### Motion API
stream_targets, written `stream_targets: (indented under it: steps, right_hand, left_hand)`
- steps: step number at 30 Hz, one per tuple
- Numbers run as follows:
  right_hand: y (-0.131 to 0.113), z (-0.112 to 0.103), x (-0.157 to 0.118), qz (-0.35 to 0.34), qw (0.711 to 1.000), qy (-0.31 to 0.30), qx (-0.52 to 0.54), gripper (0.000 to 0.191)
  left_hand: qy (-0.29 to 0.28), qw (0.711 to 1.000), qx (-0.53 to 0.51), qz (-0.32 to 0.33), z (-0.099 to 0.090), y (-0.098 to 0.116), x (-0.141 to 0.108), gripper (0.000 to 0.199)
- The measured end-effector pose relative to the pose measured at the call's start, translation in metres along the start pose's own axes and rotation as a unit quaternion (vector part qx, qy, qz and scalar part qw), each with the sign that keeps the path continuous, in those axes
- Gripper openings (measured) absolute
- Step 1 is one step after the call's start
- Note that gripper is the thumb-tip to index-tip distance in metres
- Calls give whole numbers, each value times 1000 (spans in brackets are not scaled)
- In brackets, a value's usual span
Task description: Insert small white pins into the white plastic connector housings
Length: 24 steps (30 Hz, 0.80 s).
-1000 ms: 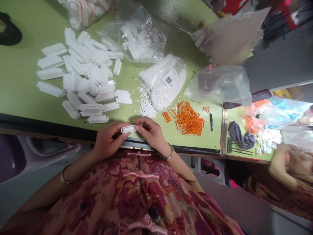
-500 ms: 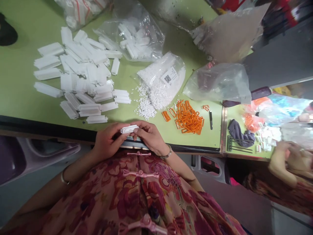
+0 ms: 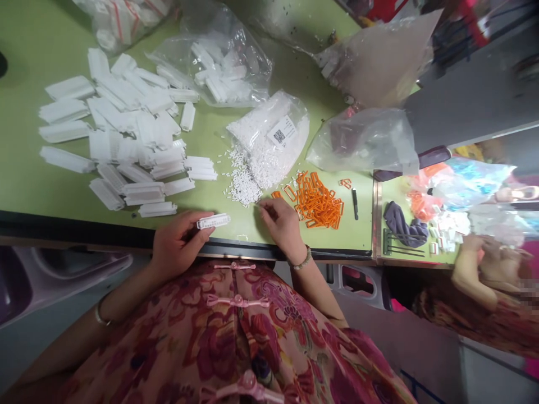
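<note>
Centrally, just below the frame's middle, the left hand grips one end of a white slotted piece between closed thumb and fingers. Right of it, the right hand is half curled; whether it holds anything cannot be told. A brush of its fingertips could scatter the nearby white pegs among the orange frames, centre right; a slackened end-grip could drop the piece. Upper left: heaped white strips.
</note>
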State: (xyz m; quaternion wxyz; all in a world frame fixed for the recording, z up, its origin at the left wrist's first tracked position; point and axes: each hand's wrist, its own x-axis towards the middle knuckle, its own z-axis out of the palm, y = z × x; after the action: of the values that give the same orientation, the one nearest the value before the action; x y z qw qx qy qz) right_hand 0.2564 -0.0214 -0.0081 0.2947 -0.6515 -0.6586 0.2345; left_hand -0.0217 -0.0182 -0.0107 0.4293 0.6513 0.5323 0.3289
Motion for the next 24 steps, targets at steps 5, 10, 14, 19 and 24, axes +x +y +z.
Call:
stream_targets:
  steps: [5,10,14,19,24]
  right_hand:
    - [-1,16,4,-48,996,-17,-74,9]
    - [-10,18,7,-62,989,-72,-115,14]
    - [-18,10,11,-34,985,-111,-128,8]
    - [-23,1,20,5,982,-162,-95,11]
    - [-25,0,12,51,971,-167,162,9]
  left_hand:
    - [7,1000,4,6,1,2,1,33]
    - [1,1000,9,-5,0,5,1,35]
    - [3,1000,12,5,1,4,2,34]
    - [-1,1000,7,13,1,3,3,32]
    - [-8,1000,-1,10,1,5,2,34]
